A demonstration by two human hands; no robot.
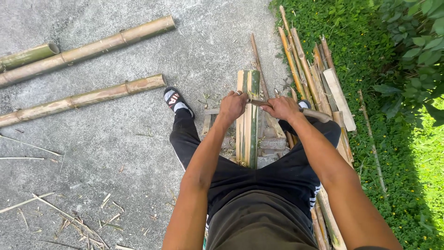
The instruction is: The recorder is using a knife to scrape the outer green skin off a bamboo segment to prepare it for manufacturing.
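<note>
Both fists closed over the split green-and-tan bamboo slat (248, 115) standing between the knees: left hand (232, 106) clamps its top, right hand (282, 108) grips a wooden-handled blade (296, 110), three whole bamboo poles (88, 96) left of it.

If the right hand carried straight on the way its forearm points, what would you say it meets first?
Probably the left hand, just across the upright split bamboo. The right hand aims up-left, gripping a blade tool; depth is uncertain.
</note>
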